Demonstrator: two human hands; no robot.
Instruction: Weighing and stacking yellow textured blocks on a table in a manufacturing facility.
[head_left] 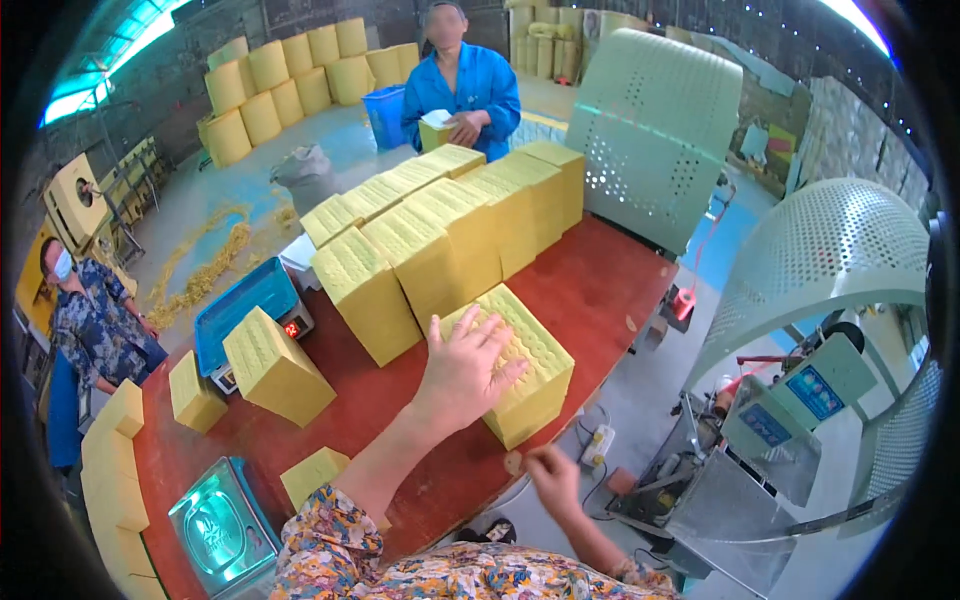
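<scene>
Spread flat, my left hand [468, 365] rests on top of a block-shaped stack of yellow paper [535, 395] with rows of wavy embossed marks. This stack stands near the right edge of the red table [400, 440]. Just below it, by the table edge, hangs my right hand [553, 478] with its fingers curled in; nothing shows in them. Beyond my left hand, tall yellow paper stacks [440, 225] stand in two rows, pressed side by side.
Left on the table are a blue tray [245, 310] on a scale, loose yellow stacks [280, 365] and a metal scale [225, 525]. A person in blue [465, 95] holds a yellow stack across the table; another [95, 310] is at left. Perforated machine guards [820, 255] stand right.
</scene>
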